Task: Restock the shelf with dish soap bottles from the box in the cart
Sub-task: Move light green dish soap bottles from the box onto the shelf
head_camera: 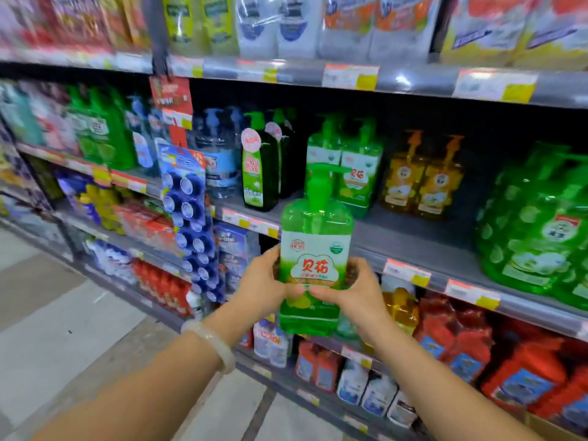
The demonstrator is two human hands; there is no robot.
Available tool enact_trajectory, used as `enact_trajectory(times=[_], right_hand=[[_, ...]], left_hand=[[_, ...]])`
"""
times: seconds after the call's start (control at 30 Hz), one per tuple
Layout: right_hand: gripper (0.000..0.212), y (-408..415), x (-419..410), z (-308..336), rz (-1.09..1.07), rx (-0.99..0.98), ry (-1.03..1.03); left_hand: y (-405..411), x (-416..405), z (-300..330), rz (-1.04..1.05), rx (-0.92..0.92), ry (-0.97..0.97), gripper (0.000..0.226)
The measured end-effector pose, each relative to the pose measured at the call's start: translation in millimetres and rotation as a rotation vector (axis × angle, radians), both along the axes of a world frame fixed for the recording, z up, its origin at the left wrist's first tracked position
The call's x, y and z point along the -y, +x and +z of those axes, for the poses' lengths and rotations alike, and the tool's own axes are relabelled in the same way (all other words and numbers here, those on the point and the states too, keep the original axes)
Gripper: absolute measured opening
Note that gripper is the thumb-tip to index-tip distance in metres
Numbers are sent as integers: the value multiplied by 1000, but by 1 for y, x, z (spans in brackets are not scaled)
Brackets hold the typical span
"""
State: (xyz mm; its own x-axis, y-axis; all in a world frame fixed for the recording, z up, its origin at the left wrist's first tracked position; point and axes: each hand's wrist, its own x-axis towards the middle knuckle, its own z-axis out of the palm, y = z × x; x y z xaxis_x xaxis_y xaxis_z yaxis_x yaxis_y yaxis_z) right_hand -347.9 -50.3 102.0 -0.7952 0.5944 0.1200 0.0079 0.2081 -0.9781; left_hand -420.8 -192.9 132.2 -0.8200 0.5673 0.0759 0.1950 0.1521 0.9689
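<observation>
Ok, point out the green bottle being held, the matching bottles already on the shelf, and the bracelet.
held green bottle [313,249], head view, on its white label.
matching shelf bottles [359,173], head view, on the right one's label.
bracelet [211,345], head view, on the band at the left wrist.

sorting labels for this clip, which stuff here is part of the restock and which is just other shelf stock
Part of the job:
- green pump bottle of dish soap, held upright in front of the shelf
- left hand and right hand, gripping it
- matching green bottles on the shelf

Just there:
- orange pump bottles
- dark green bottle
- hanging blue blister card
- red refill pouches
</observation>
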Motion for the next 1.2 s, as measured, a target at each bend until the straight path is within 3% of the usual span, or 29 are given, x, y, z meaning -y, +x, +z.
enact_trajectory(times=[0.2,0.53,0.87,1.07,1.2], right_hand=[[65,-108,-55,27,-17,-97,78],[67,-236,-136,25,-158,-77,141],[59,-274,-156,4,-261,-36,215],[67,-277,-154,-8,-243,155,323],[62,-280,-149,-9,-276,196,308]], left_hand=[[-108,-56,20,-11,-115,71,64],[-265,-157,8,-115,-99,67,65],[-310,-187,-26,-183,-60,67,70],[-325,-192,-28,-278,-79,-3,65],[-333,-195,-37,-323,-74,-46,76]])
